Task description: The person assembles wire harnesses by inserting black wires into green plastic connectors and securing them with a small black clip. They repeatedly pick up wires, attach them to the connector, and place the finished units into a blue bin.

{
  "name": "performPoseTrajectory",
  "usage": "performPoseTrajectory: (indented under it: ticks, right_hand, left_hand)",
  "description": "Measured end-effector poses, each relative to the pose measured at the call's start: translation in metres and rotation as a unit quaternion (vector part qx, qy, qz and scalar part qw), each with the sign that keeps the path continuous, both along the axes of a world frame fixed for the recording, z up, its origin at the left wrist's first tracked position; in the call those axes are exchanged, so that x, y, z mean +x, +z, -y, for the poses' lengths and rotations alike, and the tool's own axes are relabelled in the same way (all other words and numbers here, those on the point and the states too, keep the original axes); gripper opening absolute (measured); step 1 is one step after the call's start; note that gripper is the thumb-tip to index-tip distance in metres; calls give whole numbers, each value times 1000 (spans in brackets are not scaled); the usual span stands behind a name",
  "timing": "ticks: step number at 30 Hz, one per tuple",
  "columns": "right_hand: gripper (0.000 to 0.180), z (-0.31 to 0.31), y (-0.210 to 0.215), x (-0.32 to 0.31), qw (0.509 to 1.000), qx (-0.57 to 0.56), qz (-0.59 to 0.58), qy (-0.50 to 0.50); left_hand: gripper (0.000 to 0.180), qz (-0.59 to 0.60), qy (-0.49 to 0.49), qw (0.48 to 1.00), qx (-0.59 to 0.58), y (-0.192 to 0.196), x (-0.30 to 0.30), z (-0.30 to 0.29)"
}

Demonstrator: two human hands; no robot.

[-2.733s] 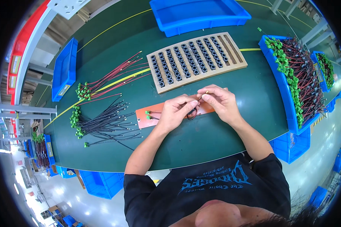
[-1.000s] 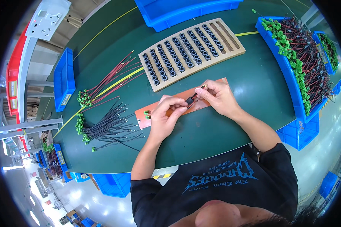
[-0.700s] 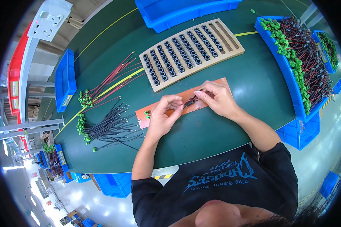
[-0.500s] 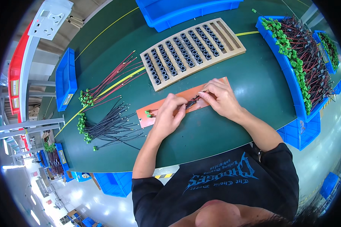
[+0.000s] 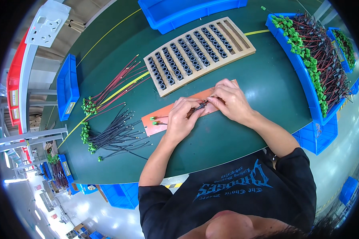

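Note:
Over an orange board [image 5: 149,126], both of my hands work close together on a dark wire lead [image 5: 202,105]. My left hand [image 5: 183,117] is closed round the lead, fingers pinching it near the board's middle. My right hand [image 5: 232,100] pinches its other end between thumb and fingertips; the exact part there is hidden by the fingers. Two green connectors [image 5: 153,123] stick out on the left side of my left hand, above the board's left end. Their wires run under the hand.
Left of the board lie black wires [image 5: 109,133] and red wires [image 5: 115,85] with green connectors. A wooden rack [image 5: 163,92] of black rings stands beyond. At right, a blue bin [image 5: 297,75] holds finished-looking red-black leads. Blue trays [image 5: 70,89] stand at left and far edge.
My left fingers have closed in further round the lead, nearer my right hand. A second green connector now shows beside the first. The whole view has shifted slightly.

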State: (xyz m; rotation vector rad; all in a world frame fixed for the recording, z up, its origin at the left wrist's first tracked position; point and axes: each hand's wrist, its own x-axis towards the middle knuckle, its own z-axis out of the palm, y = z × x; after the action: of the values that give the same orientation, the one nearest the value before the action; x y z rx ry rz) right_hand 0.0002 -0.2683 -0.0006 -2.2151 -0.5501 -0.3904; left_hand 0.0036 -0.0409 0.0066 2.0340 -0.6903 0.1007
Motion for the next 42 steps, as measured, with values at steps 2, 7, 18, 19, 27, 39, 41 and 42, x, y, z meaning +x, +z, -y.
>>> performPoseTrajectory:
  ticks: [2,7,18,19,27,39,41,42]
  right_hand:
    - [17,2,0,2,1000,2,-7,-8]
    - [19,6,0,4,1000,-1,-16,-12]
    - [23,27,1,10,998,23,-55,-29]
    - [24,28,1,10,997,29,-60,-31]
    - [24,31,-2,10,990,82,-107,-36]
    - [21,34,-6,10,986,119,-111,-41]
    - [22,34,-8,10,988,118,-95,-40]
    - [22,34,-8,10,988,120,-93,-40]
  left_hand:
    - [19,-13,5,1000,-6,-1,0,-1]
    - [18,-48,20,998,-31,1,-3,-1]
    - [16,-40,25,999,3,4,-2,1]
    - [16,-43,27,999,4,4,-2,2]
    - [28,-146,89,984,-44,13,-10,15]
    - [32,-67,27,997,-2,15,-1,10]
    - [29,-4,15,1000,7,11,-1,7]
    - [27,22,11,1000,17,10,0,5]
